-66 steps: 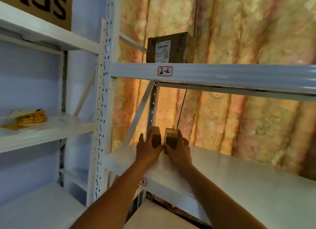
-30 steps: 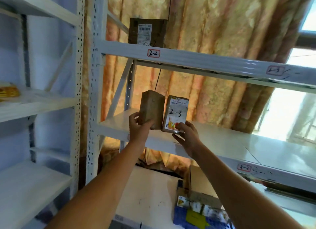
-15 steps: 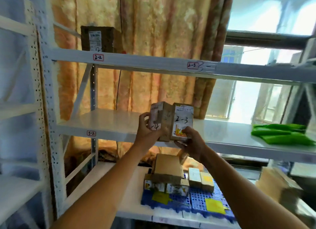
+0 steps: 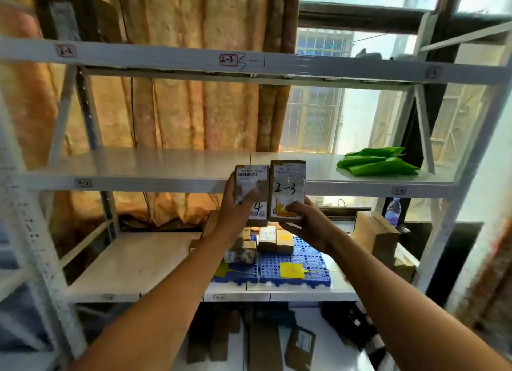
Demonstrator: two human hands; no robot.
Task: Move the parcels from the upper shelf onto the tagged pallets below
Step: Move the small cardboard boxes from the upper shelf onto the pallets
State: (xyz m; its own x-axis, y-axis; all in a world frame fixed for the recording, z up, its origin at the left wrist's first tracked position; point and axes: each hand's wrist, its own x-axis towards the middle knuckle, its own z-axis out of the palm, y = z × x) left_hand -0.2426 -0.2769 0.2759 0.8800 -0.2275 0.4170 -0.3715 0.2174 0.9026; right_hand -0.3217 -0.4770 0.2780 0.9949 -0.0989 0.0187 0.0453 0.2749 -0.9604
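I hold two small brown parcels upright, side by side, in front of the middle shelf [image 4: 155, 162]. My left hand [image 4: 235, 212] grips the left parcel [image 4: 250, 182], whose white label shows a handwritten 4. My right hand [image 4: 303, 223] grips the right parcel [image 4: 288, 187], marked 2-3. On the shelf below lie two blue pallets: the right pallet [image 4: 304, 271] carries a yellow tag [image 4: 289, 269] and a few small boxes [image 4: 274, 240]; the left pallet [image 4: 235, 275] is partly hidden by my forearm. A dark parcel [image 4: 80, 18] stands on the top shelf at the left.
Green bags [image 4: 379, 162] lie on the middle shelf at the right. A cardboard box [image 4: 376, 237] and a water bottle [image 4: 393, 211] stand right of the pallets. More boxes [image 4: 263, 343] sit on the lowest level. Shelf uprights [image 4: 36, 246] frame both sides; a curtain and window are behind.
My view has swung right and down along the rack. Both parcels came off the middle shelf and now face me with their labels; the pallets have come fully into view.
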